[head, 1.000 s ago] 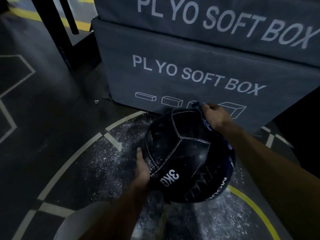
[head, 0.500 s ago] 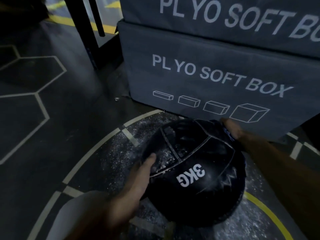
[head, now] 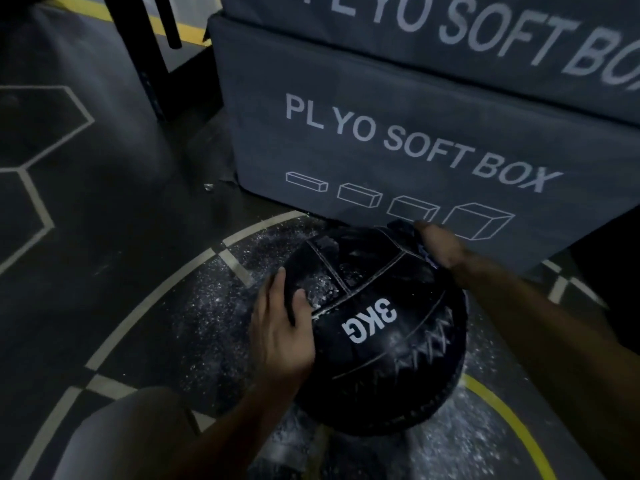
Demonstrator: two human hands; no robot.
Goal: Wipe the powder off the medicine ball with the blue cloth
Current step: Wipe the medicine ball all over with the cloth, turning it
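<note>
Left hand (head: 282, 336): flat on the near-left flank of the medicine ball (head: 377, 330), fingers straight and spread, thumb laid across a seam; palm presses the leather, nothing gripped.
Right hand (head: 440, 245): on the far upper-right shoulder of the ball, fingers curled down over the blue cloth (head: 407, 233), pinning it against the leather.
Blue cloth: only a dark bunched edge shows, left of and under the right hand; rest hidden.
Medicine ball: black, stitched panels, white "3KG" marking upside down to the viewer; sits between the two hands, low over the floor (head: 104, 271); contact with floor cannot be told.
Powder (head: 325, 289): white flecks on the upper-left panels, just beside the left fingertips; also strewn on the floor around the ball.
Plyo box (head: 381, 133): grey, lettered "PLYO SOFT BOX", just behind the ball; a second box stacked on top.
Floor: dark, white and yellow lines.
</note>
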